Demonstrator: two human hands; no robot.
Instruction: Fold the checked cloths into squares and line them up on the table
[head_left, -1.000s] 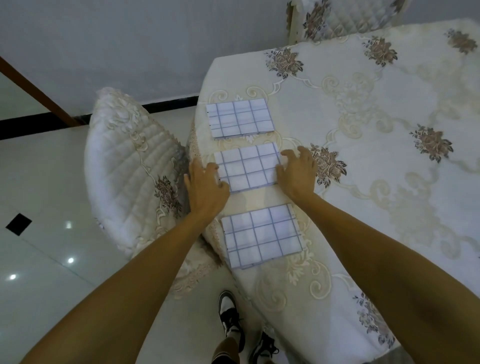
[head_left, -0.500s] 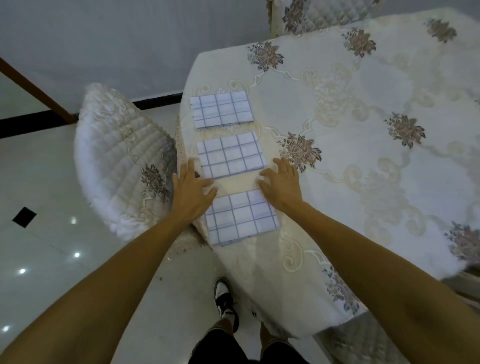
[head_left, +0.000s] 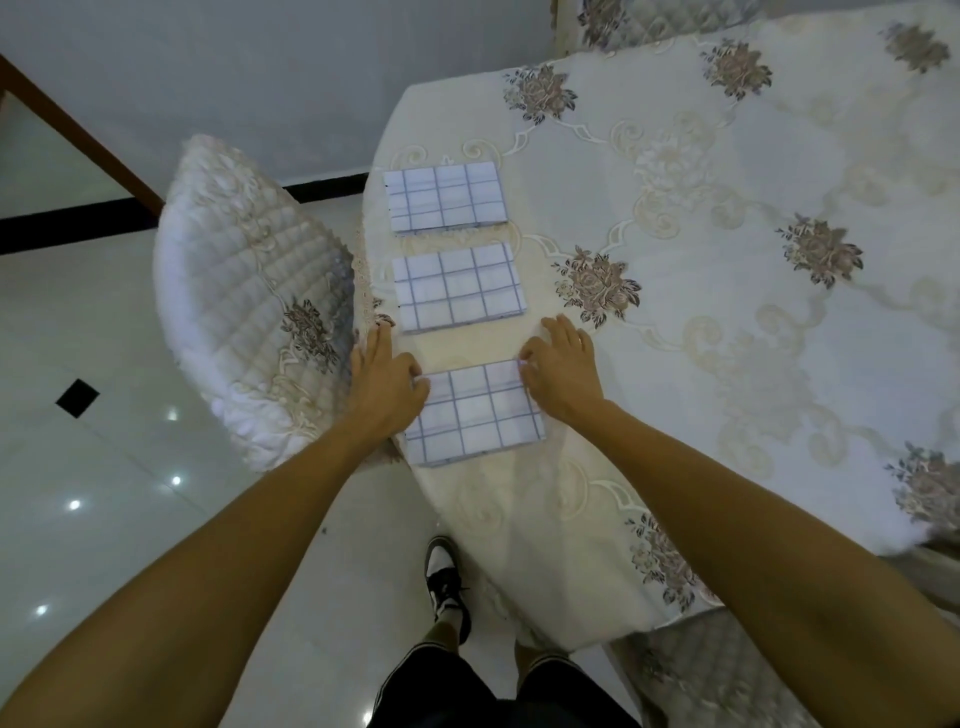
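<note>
Touching nearest checked cloth (head_left: 475, 415), left hand (head_left: 384, 384), right hand (head_left: 563, 374), floral tablecloth (head_left: 727, 374) beneath

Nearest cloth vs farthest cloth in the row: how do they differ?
The nearest cloth has the left hand and right hand touching its sides; the farthest cloth lies untouched. The nearest cloth looks more skewed than the farthest cloth. Both are folded, white with blue checks, flat on the table.

Home dining room, table (head_left: 727, 322) under cream embroidered cloth with brown floral motifs, matching quilted chair covers on chair at left (head_left: 244, 306) and chair at far side (head_left: 649, 21), glossy white tiled floor (head_left: 104, 519), black skirting (head_left: 78, 226), plain wall (head_left: 260, 67)
</note>
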